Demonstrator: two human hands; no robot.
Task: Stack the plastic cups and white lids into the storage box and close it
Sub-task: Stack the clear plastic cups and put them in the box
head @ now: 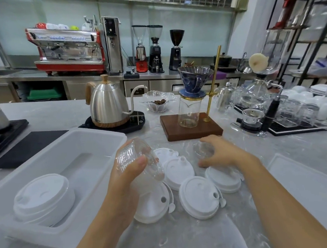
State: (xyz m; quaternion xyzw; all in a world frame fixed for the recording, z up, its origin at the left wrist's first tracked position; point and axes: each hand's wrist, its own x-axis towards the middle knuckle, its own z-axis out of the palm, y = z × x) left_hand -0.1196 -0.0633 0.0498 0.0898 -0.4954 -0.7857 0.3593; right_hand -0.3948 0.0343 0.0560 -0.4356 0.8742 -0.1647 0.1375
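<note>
Head view: our left hand [131,170] grips a clear plastic cup [140,160], tilted on its side, just above the loose white lids [197,197] on the bench [186,238] — right hand [218,151] is wrapped around a second cup [203,150] standing among those lids. Storage box [105,135] sits open at left on the bench with a stack of lids [43,198] in its near end. What we take for the box lid [308,181] lies flat at far right — can't confirm.
</note>
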